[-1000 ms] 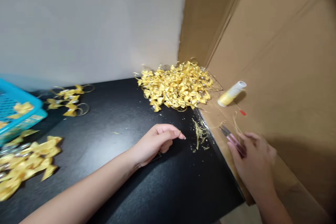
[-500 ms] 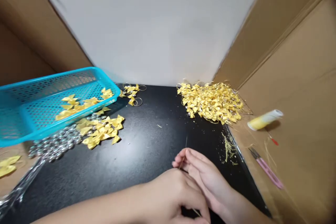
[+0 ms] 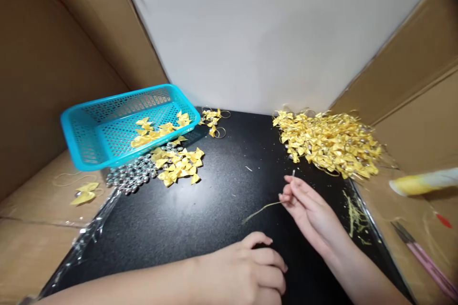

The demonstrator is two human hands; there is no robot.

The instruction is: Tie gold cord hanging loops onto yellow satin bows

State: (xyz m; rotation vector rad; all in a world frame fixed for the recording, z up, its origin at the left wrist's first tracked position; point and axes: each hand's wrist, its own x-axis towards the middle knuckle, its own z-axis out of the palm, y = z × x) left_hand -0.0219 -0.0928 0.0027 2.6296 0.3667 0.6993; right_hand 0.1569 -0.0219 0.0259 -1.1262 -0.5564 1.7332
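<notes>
So on the black worktop (image 3: 214, 209) there's a big heap of finished yellow bows (image 3: 329, 140) at the back right, a blue basket (image 3: 107, 128) with a few loose bows tipped up at the back left, and a smaller scatter of bows (image 3: 179, 164) lying by some silver beads (image 3: 132, 176). The right hand (image 3: 311, 209) has a pinched grip on a short length of gold thread (image 3: 261, 209) that trails left across the worktop, while the left hand (image 3: 246, 271) rests curled and knuckles-up near the front edge, and I can't tell if it's holding anything. Looks to me like the threading step, so next it probably needs a bow or bead fetched from the left pile to meet that thread.
</notes>
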